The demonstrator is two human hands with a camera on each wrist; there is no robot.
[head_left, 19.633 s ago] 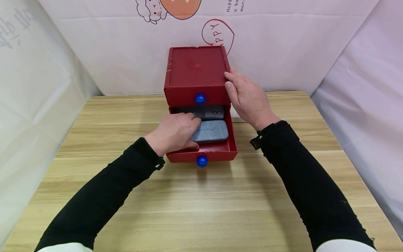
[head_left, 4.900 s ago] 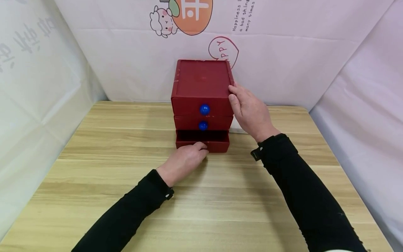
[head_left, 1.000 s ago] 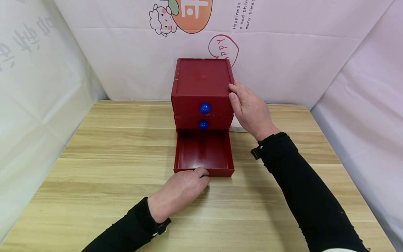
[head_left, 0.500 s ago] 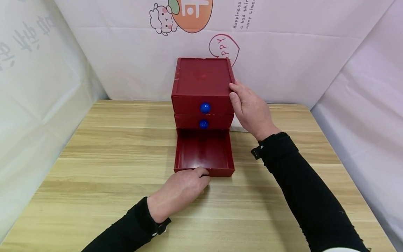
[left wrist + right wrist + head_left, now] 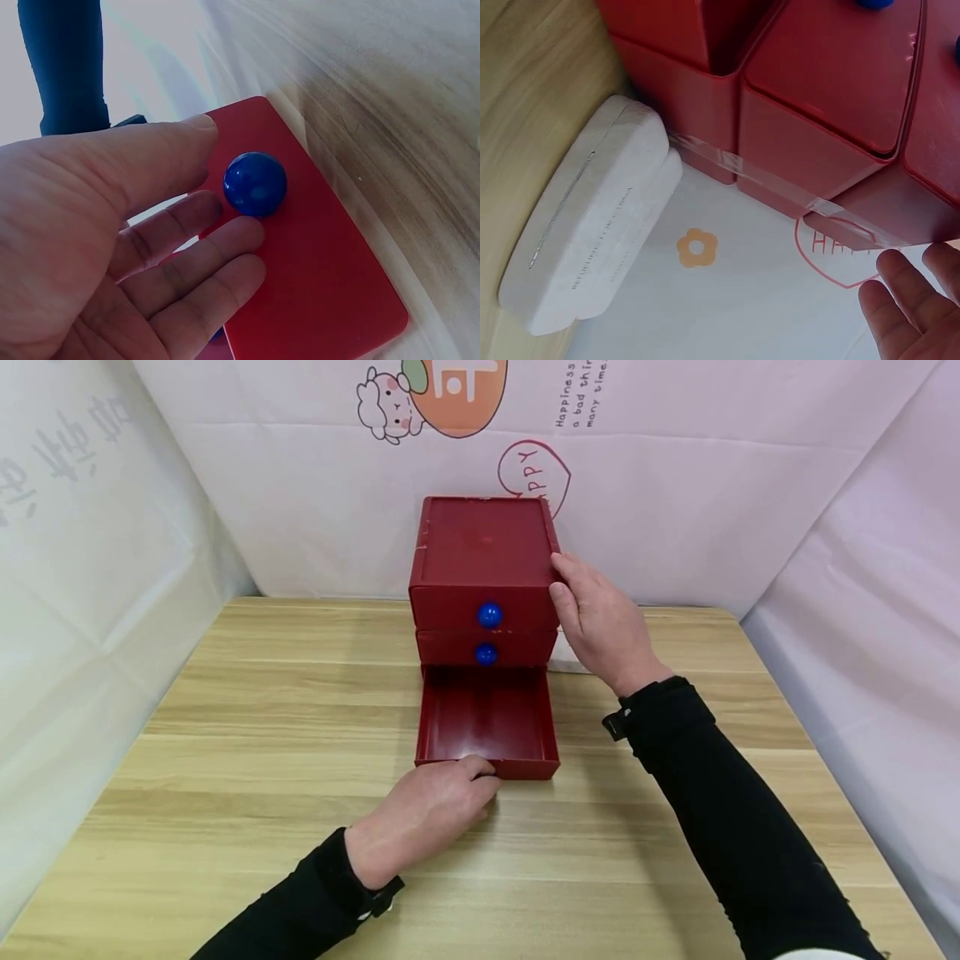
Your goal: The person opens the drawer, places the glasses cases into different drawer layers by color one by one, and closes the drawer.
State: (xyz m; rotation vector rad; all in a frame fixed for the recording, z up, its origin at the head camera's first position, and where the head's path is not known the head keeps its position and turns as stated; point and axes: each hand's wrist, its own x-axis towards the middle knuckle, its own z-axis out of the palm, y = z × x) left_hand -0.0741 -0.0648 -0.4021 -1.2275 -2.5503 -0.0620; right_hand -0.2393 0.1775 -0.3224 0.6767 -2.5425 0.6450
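A red cabinet (image 5: 483,543) with stacked drawers stands at the back of the table. Its bottom drawer (image 5: 487,718) is pulled far out, with a bare inside. My left hand (image 5: 427,810) is at that drawer's front. In the left wrist view its thumb and loosely bent fingers (image 5: 240,274) are spread beside the blue knob (image 5: 255,184), not closed round it. My right hand (image 5: 603,622) is by the cabinet's upper right side, with extended fingertips (image 5: 892,262) close to the side wall in the right wrist view.
The middle drawer (image 5: 450,648) and top drawer (image 5: 450,608) are closed, each with a blue knob. Whitish cases (image 5: 592,217) lie on the table (image 5: 262,735) right of the cabinet. White cloth with printed drawings (image 5: 337,510) hangs close behind.
The middle drawer, holding eyeglass cases earlier, has been closed. My left hand has pulled the bottom drawer out toward me and its fingers are now off the knob. My right hand has shifted slightly rightward.
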